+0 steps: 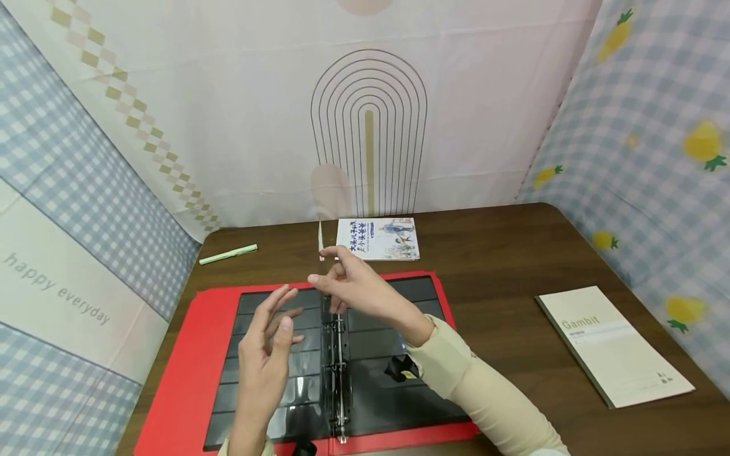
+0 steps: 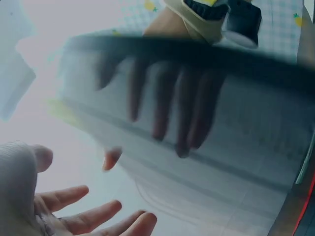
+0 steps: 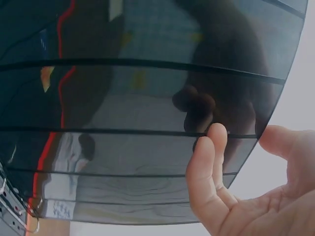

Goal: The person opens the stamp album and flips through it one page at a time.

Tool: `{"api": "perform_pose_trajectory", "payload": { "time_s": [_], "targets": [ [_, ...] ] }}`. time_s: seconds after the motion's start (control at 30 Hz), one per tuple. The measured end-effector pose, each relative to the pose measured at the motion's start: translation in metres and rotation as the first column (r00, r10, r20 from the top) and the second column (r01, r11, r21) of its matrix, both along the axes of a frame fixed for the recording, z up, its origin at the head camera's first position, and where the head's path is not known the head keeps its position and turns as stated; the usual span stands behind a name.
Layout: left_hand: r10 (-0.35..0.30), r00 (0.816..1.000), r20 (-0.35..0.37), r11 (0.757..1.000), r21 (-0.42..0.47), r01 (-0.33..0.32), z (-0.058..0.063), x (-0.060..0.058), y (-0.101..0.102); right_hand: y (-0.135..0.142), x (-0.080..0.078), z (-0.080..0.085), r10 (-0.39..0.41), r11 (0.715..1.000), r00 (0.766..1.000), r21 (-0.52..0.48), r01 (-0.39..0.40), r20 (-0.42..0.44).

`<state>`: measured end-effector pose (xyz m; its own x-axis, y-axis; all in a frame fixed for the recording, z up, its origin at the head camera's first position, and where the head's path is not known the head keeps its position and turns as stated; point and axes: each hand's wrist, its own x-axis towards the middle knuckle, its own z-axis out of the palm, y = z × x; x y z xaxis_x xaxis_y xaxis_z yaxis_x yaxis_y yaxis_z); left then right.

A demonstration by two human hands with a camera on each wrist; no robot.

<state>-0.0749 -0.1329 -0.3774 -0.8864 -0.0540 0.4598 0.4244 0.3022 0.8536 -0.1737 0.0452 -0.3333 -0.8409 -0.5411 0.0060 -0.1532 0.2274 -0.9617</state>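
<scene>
A red ring binder [image 1: 182, 354] lies open on the table, with black pocket pages on both sides of its metal rings [image 1: 340, 380]. One black page with clear, glossy pockets [image 3: 123, 157] stands raised from the rings. My right hand [image 1: 356, 288] pinches this page near its outer edge; in the right wrist view two fingers overlap its face and the thumb is at the edge. To the left, my left hand [image 1: 265, 354] hovers over the left page, fingers spread and holding nothing. Dark finger shapes show on the blurred page [image 2: 246, 128] in the left wrist view.
Behind the binder lies a picture booklet [image 1: 393, 239]. A light green pen [image 1: 228, 254] is at the back left of the brown table [image 1: 490, 266]. The pale "Gambit" notebook [image 1: 616, 348] lies on the right. Cloth hangings stand around the back and sides.
</scene>
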Motion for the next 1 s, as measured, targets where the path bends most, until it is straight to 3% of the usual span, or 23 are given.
{"api": "perform_pose_trajectory", "payload": {
  "time_s": [0.13, 0.3, 0.5, 0.77, 1.0],
  "targets": [
    [-0.035, 0.999, -0.035, 0.999, 0.034, 0.036, 0.001, -0.002, 0.002, -0.008, 0.0, -0.004, 0.058, 0.998, 0.998, -0.026, -0.059, -0.025],
    [-0.063, 0.998, 0.012, 0.998, 0.018, 0.063, 0.002, -0.002, -0.001, -0.015, 0.001, -0.007, 0.155, 0.987, 0.987, -0.038, -0.157, -0.045],
    [-0.039, 0.995, 0.093, 0.998, 0.052, 0.034, 0.007, 0.0, -0.014, -0.014, 0.002, -0.011, 0.22, 0.976, 0.973, 0.008, -0.22, -0.073],
    [0.077, 0.972, 0.22, 0.991, 0.091, -0.099, 0.009, 0.004, -0.037, -0.004, 0.0, -0.014, 0.203, 0.979, 0.973, 0.058, -0.197, -0.114],
    [0.084, 0.955, 0.283, 0.989, 0.094, -0.115, 0.005, 0.003, -0.049, 0.018, 0.001, -0.017, 0.141, 0.988, 0.983, 0.079, -0.132, -0.12]
  ]
}}
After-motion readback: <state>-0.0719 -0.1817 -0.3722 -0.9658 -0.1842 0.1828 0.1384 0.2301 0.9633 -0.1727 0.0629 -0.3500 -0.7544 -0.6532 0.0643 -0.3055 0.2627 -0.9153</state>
